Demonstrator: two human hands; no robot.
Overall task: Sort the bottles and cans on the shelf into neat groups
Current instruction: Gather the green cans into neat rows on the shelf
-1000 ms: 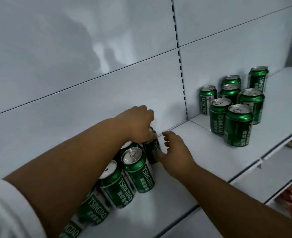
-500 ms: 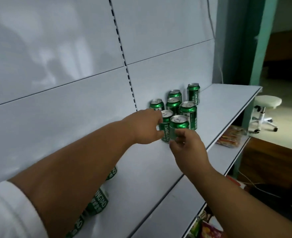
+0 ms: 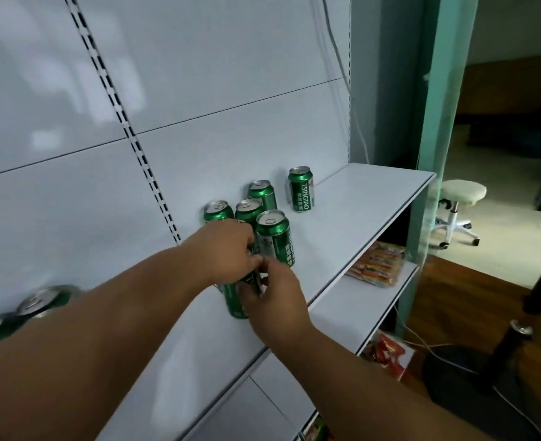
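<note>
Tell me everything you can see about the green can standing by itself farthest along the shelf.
The farthest can is a green can that looks like metal, with a silver top and pull tab. White lettering runs vertically down its side reading TSINGTAO, with smaller print beneath. It stands upright on the white shelf, close to the back panel, apart from the cluster of other cans nearer the hands. Nothing touches it but the shelf, and neither hand is near it.

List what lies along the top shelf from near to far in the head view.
Blurred can tops at the left edge → can held by both hands → front can of the cluster → rear can by the back panel → lone far can.
</note>
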